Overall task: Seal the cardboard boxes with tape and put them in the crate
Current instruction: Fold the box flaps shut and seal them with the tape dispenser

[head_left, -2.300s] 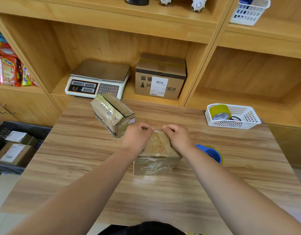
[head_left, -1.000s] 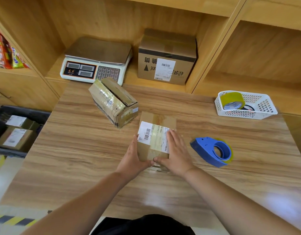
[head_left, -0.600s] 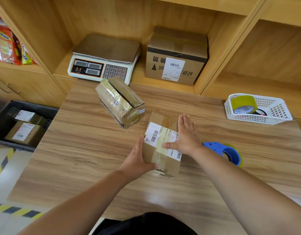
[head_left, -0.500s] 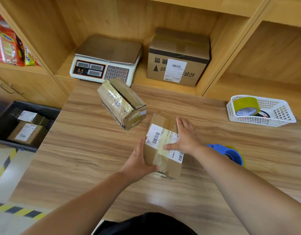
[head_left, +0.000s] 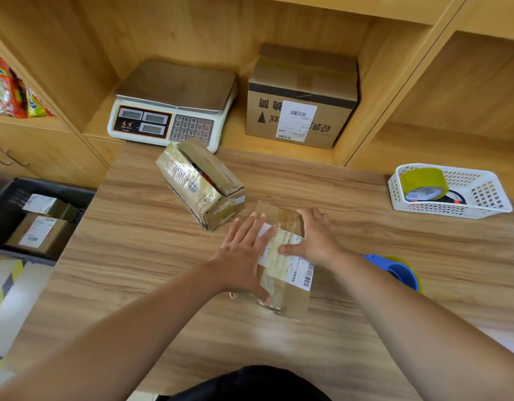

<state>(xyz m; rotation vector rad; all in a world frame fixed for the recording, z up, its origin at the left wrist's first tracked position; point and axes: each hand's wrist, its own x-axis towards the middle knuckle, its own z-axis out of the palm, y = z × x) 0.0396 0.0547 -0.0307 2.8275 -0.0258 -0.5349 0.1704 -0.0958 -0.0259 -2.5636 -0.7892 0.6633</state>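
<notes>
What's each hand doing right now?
Left hand: open, fingers flat on the small brown labelled cardboard box.
Right hand: open, pressing the same box.

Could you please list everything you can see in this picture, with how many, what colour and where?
labelled box: one, brown, mid-table under both hands
taped box: one, brown, on the table just behind it, askew
big box: one, brown, back shelf
scale: one, white, shelf left of the big box
basket: one, white, far right
tape roll: one, yellow, in the basket
tape dispenser: one, blue, on the table beside the right forearm
crate: one, dark, low at left
small boxes: two, brown, in the crate
snack packets: several, red and yellow, left shelf
table: one, wood-grain
left hand: flat on the labelled box
right hand: flat on it, thumb on the label
</notes>
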